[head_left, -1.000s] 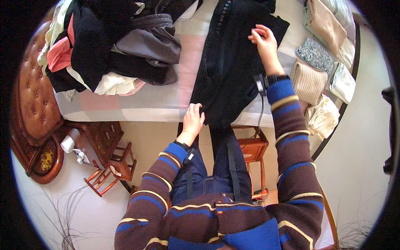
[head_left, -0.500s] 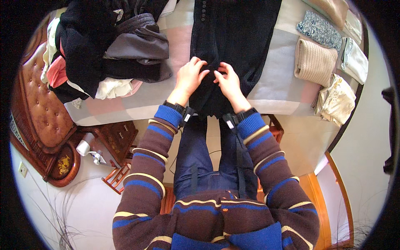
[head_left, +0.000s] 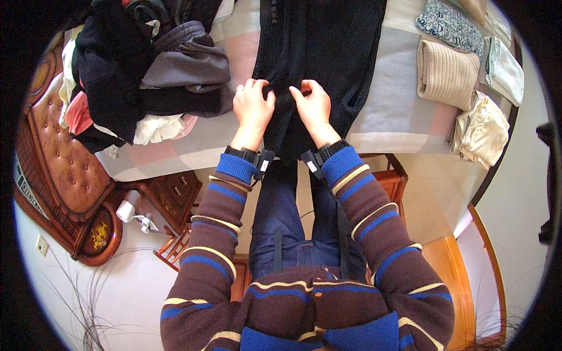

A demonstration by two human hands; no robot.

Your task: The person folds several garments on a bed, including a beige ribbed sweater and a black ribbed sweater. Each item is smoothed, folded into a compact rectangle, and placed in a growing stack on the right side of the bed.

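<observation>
A long black ribbed knit garment (head_left: 319, 52) with a row of buttons lies spread on the bed in front of me, its lower end hanging over the near edge. My left hand (head_left: 253, 108) is at its left edge, fingers curled and closed on the cloth. Over the middle of the garment, my right hand (head_left: 314, 111) has thumb and fingers bent together on the black knit. Both fingertips are partly hidden against the dark fabric.
A heap of loose clothes (head_left: 117, 76) covers the bed's left side. Folded garments, including a beige knit (head_left: 448, 73) and a cream satin piece (head_left: 483, 128), lie along the right. A tufted brown headboard (head_left: 67, 158) and a wooden bedside cabinet (head_left: 175, 193) stand at left.
My hands have moved apart, the left one shifting left across the garment to its edge. The right hand has shifted only slightly. The view has tilted a little.
</observation>
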